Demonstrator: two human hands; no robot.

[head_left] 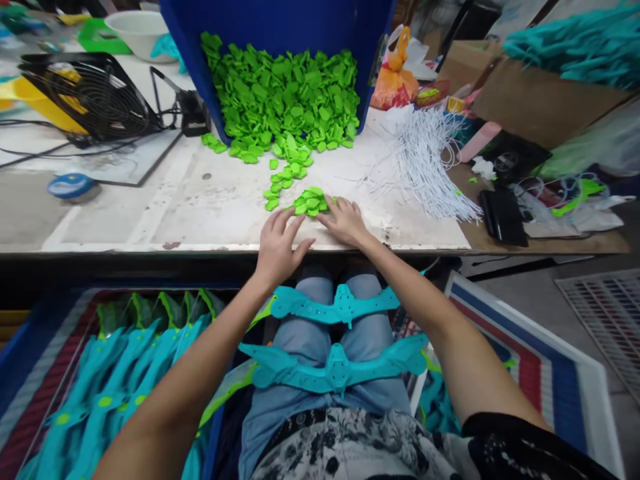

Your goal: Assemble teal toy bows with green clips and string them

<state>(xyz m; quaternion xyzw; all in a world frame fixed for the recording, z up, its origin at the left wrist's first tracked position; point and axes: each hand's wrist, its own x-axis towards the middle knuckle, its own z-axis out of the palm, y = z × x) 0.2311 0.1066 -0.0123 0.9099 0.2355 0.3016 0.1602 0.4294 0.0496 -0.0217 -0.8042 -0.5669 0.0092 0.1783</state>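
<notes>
Teal winged pieces (340, 373) across lap; beyond, left hand (278, 245) spread flat, right hand (346, 221) fingers together on green chips (311, 201). Seemingly gathering; calls next for pinching one.

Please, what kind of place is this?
Probably a small assembly workshop: a blue bin spills many identical green pieces onto a worn bench, and teal parts lie stacked beside the person's knees.

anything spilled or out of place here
The blue bin lies tipped on the table, and green pieces spill from its mouth in a trail toward the left hand and right hand. Two teal parts rest loose across the lap.
</notes>
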